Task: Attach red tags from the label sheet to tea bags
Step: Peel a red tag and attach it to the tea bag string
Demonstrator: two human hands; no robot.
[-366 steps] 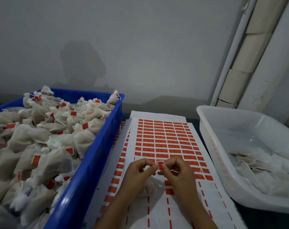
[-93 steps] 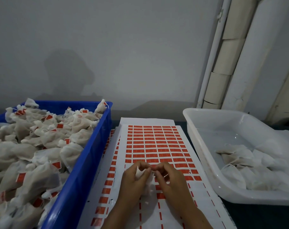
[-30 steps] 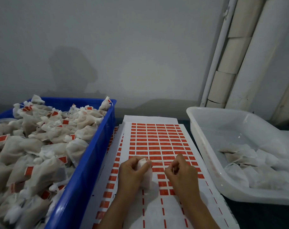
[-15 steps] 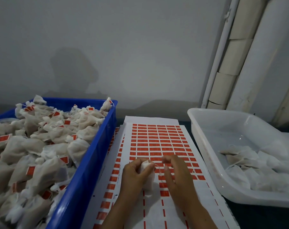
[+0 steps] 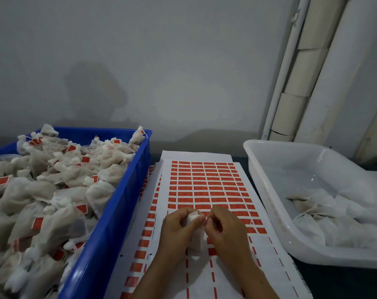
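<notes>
- Your left hand (image 5: pixel 179 228) has its grip curled round a tea bag (image 5: pixel 197 238), held over the label sheet (image 5: pixel 207 184).
- Your right hand (image 5: pixel 224 229) pinches a small red tag (image 5: pixel 205 219) right at the bag's top.
- Your hands hide the sheet's middle rows.
- Blue bin (image 5: pixel 109 229) of tagged bags sits left, white tub (image 5: pixel 267 190) of plain bags right.

From my feed I see a blue crate (image 5: pixel 118 223) at the worktop's left edge, a white plastic tub (image 5: pixel 276 208) at its right edge, a grey wall (image 5: pixel 172 65) behind, and pale pipes (image 5: pixel 308 67) in the right back corner.
</notes>
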